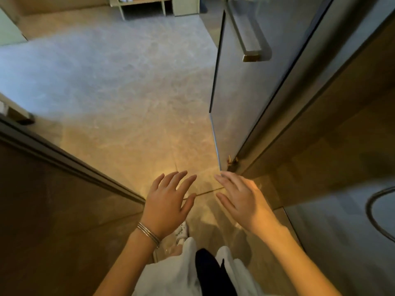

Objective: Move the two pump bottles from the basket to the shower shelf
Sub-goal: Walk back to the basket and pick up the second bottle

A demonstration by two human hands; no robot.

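Observation:
No pump bottle, basket or shower shelf shows in the head view. My left hand [168, 201], with thin silver bangles on its wrist, is held out low in front of me, palm down, fingers spread and empty. My right hand [241, 199] hovers beside it, also palm down with fingers apart and nothing in it. Both hang over a stone-tiled floor in a narrow doorway.
An open door [239, 86] with a long bar handle [250, 37] stands to the right. A dark wall [53, 199] and door frame bound the left. Tiled floor [117, 92] stretches ahead to a low open shelf unit [143, 5] at the far end. A hose loop [376, 212] is at the lower right.

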